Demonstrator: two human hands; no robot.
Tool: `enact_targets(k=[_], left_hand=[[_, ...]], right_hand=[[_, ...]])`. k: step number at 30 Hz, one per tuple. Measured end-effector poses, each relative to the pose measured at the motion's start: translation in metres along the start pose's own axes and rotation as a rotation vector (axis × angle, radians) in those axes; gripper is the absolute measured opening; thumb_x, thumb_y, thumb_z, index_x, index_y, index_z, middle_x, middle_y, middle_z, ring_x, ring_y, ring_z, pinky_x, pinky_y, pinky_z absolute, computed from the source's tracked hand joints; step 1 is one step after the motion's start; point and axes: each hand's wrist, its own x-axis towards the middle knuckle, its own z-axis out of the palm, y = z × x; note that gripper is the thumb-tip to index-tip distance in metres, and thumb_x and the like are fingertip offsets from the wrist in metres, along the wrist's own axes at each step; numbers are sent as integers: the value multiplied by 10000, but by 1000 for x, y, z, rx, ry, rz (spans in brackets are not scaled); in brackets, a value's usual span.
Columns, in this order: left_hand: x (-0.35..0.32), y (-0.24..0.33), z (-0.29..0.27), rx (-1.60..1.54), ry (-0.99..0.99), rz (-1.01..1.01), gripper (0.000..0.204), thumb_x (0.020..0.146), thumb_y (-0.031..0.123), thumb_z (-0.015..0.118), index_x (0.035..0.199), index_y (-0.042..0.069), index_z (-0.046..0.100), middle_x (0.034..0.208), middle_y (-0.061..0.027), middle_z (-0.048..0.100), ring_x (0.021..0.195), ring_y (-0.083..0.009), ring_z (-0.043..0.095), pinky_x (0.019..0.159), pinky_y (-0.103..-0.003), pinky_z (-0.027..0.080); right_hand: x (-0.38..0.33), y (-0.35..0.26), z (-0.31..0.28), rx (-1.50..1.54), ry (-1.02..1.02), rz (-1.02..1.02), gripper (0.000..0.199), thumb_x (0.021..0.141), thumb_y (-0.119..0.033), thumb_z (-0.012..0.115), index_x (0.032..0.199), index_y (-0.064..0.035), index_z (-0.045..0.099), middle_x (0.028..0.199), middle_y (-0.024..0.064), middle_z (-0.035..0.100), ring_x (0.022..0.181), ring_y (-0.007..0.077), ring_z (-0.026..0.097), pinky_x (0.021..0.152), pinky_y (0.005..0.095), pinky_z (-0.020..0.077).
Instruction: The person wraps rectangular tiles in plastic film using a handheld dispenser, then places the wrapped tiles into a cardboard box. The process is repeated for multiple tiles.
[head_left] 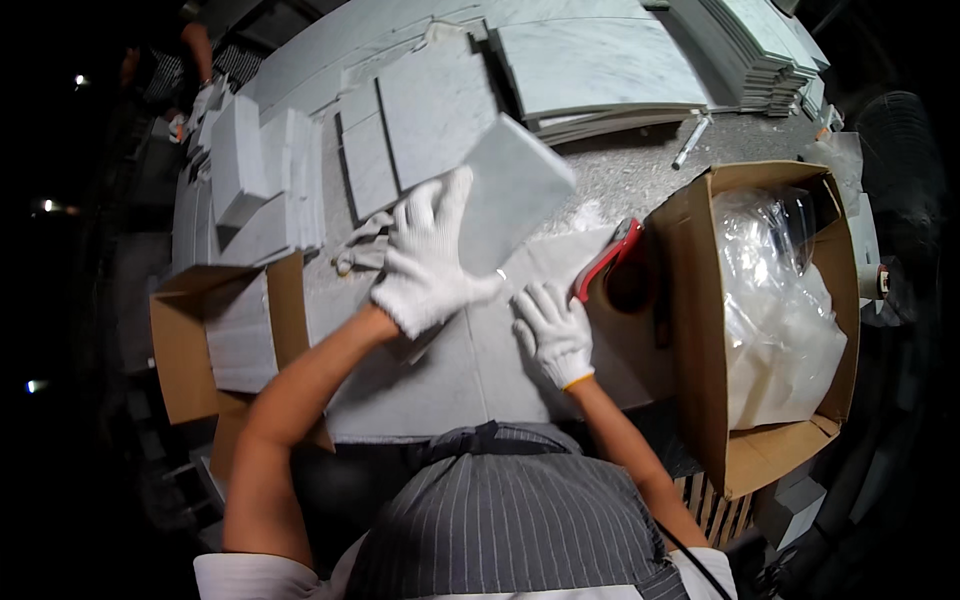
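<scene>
My left hand (432,250), in a white knit glove, is closed on the edge of a pale grey-white stone tile (520,185), which is raised and tilted over the table. My right hand (557,330), gloved the same way, rests palm down on the light sheet-covered work surface (450,385), its fingers stretched out. Close beside its fingertips lies a red tape dispenser (610,260) with a brown roll; whether they touch I cannot tell. A crumpled whitish glove or cloth (365,250) lies left of my left hand, partly hidden by it.
An open cardboard box (690,330) with clear plastic and white foam stands at right. A smaller open box (180,340) holding tiles is at left. Stacked tiles (600,60) line the far side, near a marker (691,142). Another person's hand (205,100) shows at far left.
</scene>
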Motion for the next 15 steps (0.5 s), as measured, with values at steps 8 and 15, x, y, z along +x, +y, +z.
enact_targets(k=[8,15], left_hand=[[-195,-9,53,58,-248,146,1071,551,410,830,1488,100,414,1341,-255,402,1233,-422,404,1033,-533,338],[-213,-11,101,67,-417,259,1138,523,426,847,1520,157,370,1349,-245,407,1240,-413,407,1053,-532,324]], right_hand=[[-6,4,9,-99,27,-104,390,917,-310,619,1287,-187,601,1376,48,549,1298,237,482,985,433,424],[-3,23,11,-80,-82,-173,375,958,-218,554,1329,-196,600,1430,62,547,1287,259,530,995,421,429]])
